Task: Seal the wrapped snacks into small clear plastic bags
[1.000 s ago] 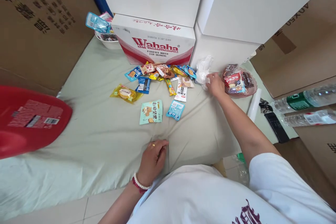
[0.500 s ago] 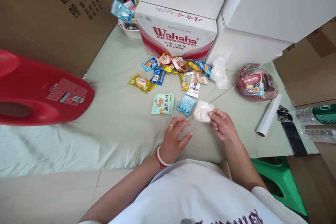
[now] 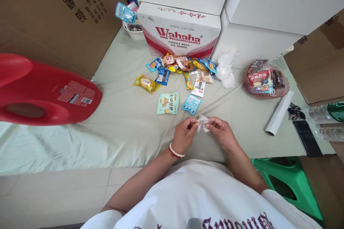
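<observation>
Between my two hands is a crumpled clear plastic bag (image 3: 203, 123), held low over the cloth near my body. My left hand (image 3: 185, 134) pinches its left side, and a beaded bracelet circles that wrist. On the bag's right side, my right hand (image 3: 221, 133) grips with thumb and fingers. Just beyond the fingers lie a blue snack packet (image 3: 191, 104) and a mint-green pouch (image 3: 167, 103) with a cartoon animal. Farther back is a pile of wrapped snacks (image 3: 184, 64), with a yellow-wrapped snack (image 3: 146, 83) to its left. Another crumpled clear bag (image 3: 226, 68) sits right of the pile.
A Wahaha carton (image 3: 180, 34) stands behind the snacks. At left is a large red jug (image 3: 51, 91). To the right are a pink bowl (image 3: 248, 89) of snacks, a white roll (image 3: 279, 114), keys (image 3: 296, 112), a black phone (image 3: 307, 138) and plastic bottles (image 3: 333, 112).
My left hand has moved right and taken hold of the plastic bag. My right hand has drawn the bag slightly closer, and it is now bunched smaller between both hands.
</observation>
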A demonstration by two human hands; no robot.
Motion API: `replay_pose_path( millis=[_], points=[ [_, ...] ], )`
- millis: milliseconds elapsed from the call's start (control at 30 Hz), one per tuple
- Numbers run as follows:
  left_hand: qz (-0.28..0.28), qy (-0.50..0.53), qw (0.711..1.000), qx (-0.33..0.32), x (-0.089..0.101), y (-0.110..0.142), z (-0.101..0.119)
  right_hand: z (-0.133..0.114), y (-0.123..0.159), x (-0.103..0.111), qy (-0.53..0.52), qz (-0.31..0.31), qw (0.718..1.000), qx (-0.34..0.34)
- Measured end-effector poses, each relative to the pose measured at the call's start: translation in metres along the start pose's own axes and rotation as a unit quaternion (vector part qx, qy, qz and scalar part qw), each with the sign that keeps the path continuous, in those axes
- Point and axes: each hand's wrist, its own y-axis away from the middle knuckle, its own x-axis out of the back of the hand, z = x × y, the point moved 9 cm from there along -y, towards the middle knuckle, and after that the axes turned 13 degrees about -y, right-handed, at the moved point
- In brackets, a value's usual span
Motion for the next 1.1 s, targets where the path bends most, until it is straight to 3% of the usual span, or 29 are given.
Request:
replay_pose_path(
  millis=[167, 367, 433, 500, 567, 633, 733, 800, 867, 967, 1100],
  points=[
    [0.006, 0.092, 0.992, 0.086, 0.028, -0.002, -0.026, -0.003, 0.004, 0.031, -0.015, 0.047, 0.998, -0.027],
    [-0.083, 0.183, 0.971, 0.132, 0.024, 0.003, -0.036, 0.000, 0.007, 0.040, -0.042, 0.037, 0.994, -0.098],
    [-0.103, 0.232, 0.958, 0.135, 0.019, 0.005, -0.034, -0.008, 0.003, 0.044, 0.012, 0.058, 0.997, -0.051],
    [-0.118, 0.260, 0.951, 0.119, 0.016, 0.006, -0.030, -0.028, 0.003, 0.049, 0.115, 0.112, 0.986, 0.054],
    [-0.119, 0.262, 0.954, 0.089, 0.016, 0.006, -0.024, -0.050, 0.011, 0.043, 0.210, 0.153, 0.952, 0.161],
    [-0.119, 0.247, 0.960, 0.058, 0.014, 0.007, -0.018, -0.055, 0.017, 0.019, 0.240, 0.111, 0.945, 0.194],
    [-0.127, 0.220, 0.967, 0.021, 0.011, 0.008, -0.007, -0.033, 0.016, -0.028, 0.207, -0.032, 0.970, 0.127],
    [-0.125, 0.207, 0.970, 0.009, 0.010, 0.008, -0.003, -0.017, 0.012, -0.047, 0.174, -0.074, 0.978, 0.083],
    [-0.115, 0.199, 0.973, 0.006, 0.011, 0.008, -0.004, -0.005, 0.006, -0.052, 0.120, -0.080, 0.988, 0.046],
    [-0.088, 0.194, 0.977, 0.013, 0.018, 0.008, -0.012, 0.004, -0.002, -0.042, 0.025, -0.050, 0.998, 0.016],
    [-0.056, 0.182, 0.982, 0.010, 0.024, 0.010, -0.019, 0.004, -0.001, -0.032, -0.011, -0.016, 1.000, -0.007]
  ],
)
